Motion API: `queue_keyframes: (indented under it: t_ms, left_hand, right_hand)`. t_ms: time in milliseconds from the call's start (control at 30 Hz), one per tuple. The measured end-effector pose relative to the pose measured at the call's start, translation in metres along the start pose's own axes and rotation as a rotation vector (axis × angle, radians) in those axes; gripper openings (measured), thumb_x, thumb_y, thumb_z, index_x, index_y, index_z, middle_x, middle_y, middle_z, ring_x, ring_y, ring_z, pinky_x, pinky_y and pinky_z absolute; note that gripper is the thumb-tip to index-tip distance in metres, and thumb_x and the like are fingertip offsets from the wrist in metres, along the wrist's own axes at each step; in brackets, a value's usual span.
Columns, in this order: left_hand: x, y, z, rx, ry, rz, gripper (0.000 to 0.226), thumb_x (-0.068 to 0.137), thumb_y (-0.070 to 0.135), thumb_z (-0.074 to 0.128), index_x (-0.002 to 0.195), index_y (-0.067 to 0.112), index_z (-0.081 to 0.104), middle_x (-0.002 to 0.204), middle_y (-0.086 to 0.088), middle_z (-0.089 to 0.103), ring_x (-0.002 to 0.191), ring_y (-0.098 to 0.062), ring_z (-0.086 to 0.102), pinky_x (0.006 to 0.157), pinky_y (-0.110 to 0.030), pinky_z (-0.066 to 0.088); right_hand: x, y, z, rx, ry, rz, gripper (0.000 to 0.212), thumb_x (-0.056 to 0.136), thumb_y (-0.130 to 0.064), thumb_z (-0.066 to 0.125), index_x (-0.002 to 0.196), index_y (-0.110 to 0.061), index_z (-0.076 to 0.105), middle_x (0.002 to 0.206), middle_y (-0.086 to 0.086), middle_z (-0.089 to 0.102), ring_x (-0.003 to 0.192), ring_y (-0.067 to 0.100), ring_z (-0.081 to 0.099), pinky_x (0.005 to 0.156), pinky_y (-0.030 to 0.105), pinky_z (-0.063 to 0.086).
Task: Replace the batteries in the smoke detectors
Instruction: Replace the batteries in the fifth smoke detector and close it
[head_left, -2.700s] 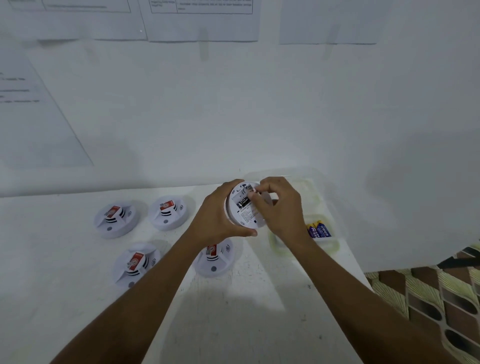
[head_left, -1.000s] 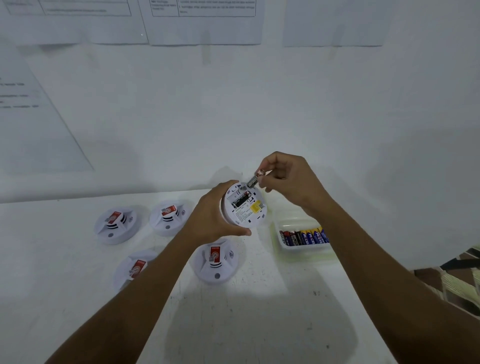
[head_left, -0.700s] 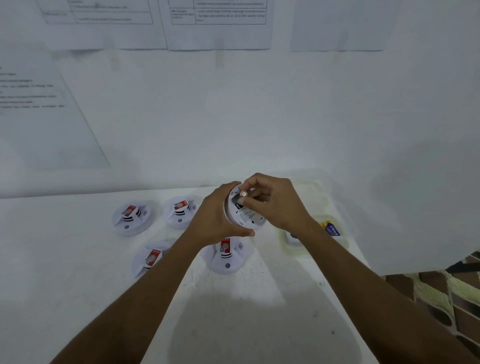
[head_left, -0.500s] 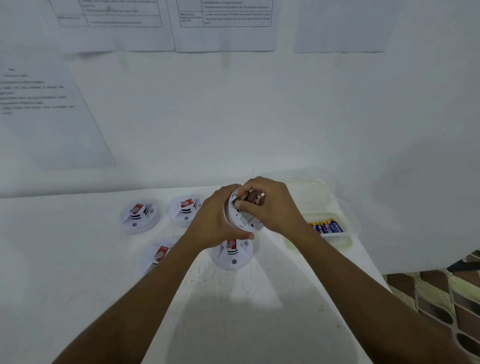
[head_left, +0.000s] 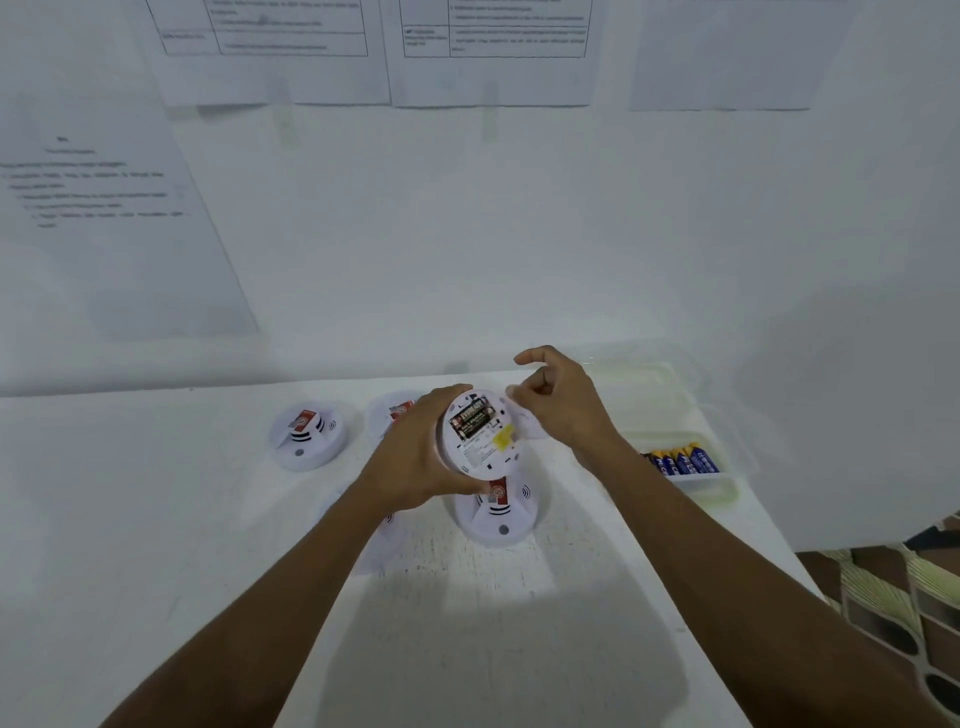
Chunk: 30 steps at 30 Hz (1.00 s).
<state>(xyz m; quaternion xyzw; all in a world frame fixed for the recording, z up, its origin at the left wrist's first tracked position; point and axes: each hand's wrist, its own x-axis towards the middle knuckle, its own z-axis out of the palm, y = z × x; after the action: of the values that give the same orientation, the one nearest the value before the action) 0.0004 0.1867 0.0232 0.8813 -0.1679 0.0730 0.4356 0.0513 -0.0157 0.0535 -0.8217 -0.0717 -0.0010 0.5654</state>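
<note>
The left hand (head_left: 415, 457) grips the smoke detector (head_left: 480, 434) firmly while the right hand (head_left: 558, 402), loose and empty, should press both batteries (head_left: 471, 420) fully flat.

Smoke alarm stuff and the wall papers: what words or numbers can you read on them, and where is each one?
Battery in the held smoke detector: white lettering, too blurred to read.
Held detector's printed label and yellow sticker: too small to read.
Blue batteries in the tray: white letters, not clear enough to read.
Red tags on the detectors on the table: a round mark, no readable words.
Papers on the wall: printed lines and tables, all blurred.
</note>
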Motion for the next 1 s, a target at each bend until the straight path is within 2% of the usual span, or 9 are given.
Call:
queue_keyframes:
  t_ms: [100,233,367,533,633,700,767,900,1000]
  left_hand:
    - [-0.004,-0.013,-0.017,-0.021,0.038,-0.044,0.098,0.046,0.049,0.091,0.132,0.032,0.047,0.125,0.016,0.058,0.117,-0.004,0.054,0.099,-0.035,0.049]
    - [-0.005,-0.026,-0.031,0.004,0.032,-0.067,0.099,0.048,0.046,0.093,0.134,0.030,0.046,0.125,0.016,0.057,0.117,-0.005,0.053,0.099,-0.032,0.049]
    - [-0.003,-0.030,-0.036,-0.002,0.025,-0.076,0.101,0.047,0.044,0.094,0.135,0.028,0.047,0.126,0.016,0.058,0.116,-0.004,0.053,0.099,-0.029,0.048]
    - [-0.001,-0.033,-0.034,-0.015,0.003,-0.081,0.102,0.046,0.046,0.094,0.135,0.030,0.046,0.126,0.016,0.057,0.116,-0.002,0.053,0.099,-0.028,0.047]
    - [0.002,-0.030,-0.034,-0.034,-0.001,-0.070,0.103,0.045,0.046,0.094,0.135,0.028,0.047,0.125,0.016,0.058,0.116,-0.002,0.053,0.099,-0.029,0.047]
    - [0.002,-0.027,-0.033,-0.040,-0.011,-0.069,0.103,0.044,0.048,0.093,0.135,0.028,0.047,0.124,0.016,0.058,0.115,-0.001,0.053,0.099,-0.030,0.048]
    - [0.002,-0.024,-0.031,-0.046,-0.014,-0.074,0.103,0.043,0.048,0.092,0.134,0.028,0.047,0.124,0.016,0.058,0.115,-0.002,0.054,0.100,-0.032,0.049]
    - [0.001,-0.018,-0.026,-0.068,-0.013,-0.072,0.105,0.043,0.048,0.092,0.135,0.027,0.048,0.125,0.015,0.059,0.117,-0.004,0.055,0.101,-0.038,0.049]
    - [0.003,-0.009,-0.022,-0.081,-0.011,-0.048,0.102,0.042,0.052,0.090,0.133,0.029,0.049,0.124,0.016,0.060,0.115,-0.004,0.056,0.100,-0.040,0.049]
  right_hand:
    - [0.021,0.025,-0.005,-0.295,-0.046,-0.082,0.025,0.086,-0.007,0.067,0.108,-0.018,0.062,0.088,0.002,0.070,0.081,0.014,0.065,0.069,0.019,0.049]
    - [0.038,0.046,0.001,-0.737,-0.351,-0.159,0.045,0.078,-0.018,0.078,0.120,-0.019,0.061,0.113,0.003,0.068,0.100,0.022,0.064,0.082,0.037,0.053]
    - [0.042,0.049,0.005,-0.764,-0.371,-0.168,0.060,0.074,-0.028,0.082,0.127,-0.018,0.058,0.120,0.004,0.067,0.106,0.023,0.062,0.086,0.032,0.048]
    - [0.037,0.049,0.006,-0.846,-0.323,-0.256,0.050,0.085,-0.036,0.069,0.130,-0.021,0.055,0.112,0.003,0.072,0.098,0.022,0.067,0.085,0.031,0.050]
    - [0.031,0.047,0.006,-0.733,-0.149,-0.280,0.030,0.087,-0.022,0.065,0.117,-0.020,0.062,0.092,-0.004,0.076,0.078,0.012,0.068,0.075,0.030,0.054]
    - [0.026,0.044,0.003,-0.535,0.023,-0.189,0.021,0.085,-0.016,0.064,0.105,-0.023,0.065,0.077,-0.008,0.073,0.066,0.004,0.065,0.065,0.024,0.050]
    - [0.018,0.037,0.000,-0.290,0.143,-0.114,0.020,0.086,-0.011,0.064,0.101,-0.023,0.064,0.072,-0.007,0.073,0.066,0.004,0.067,0.060,0.020,0.046]
    - [-0.001,0.005,-0.007,0.141,0.173,-0.072,0.020,0.087,-0.011,0.068,0.104,-0.019,0.063,0.074,0.000,0.075,0.070,0.012,0.066,0.062,0.019,0.048]
    - [-0.015,-0.019,-0.002,0.273,0.107,-0.097,0.021,0.085,-0.009,0.073,0.102,-0.018,0.063,0.076,0.004,0.075,0.071,0.015,0.065,0.067,0.026,0.052]
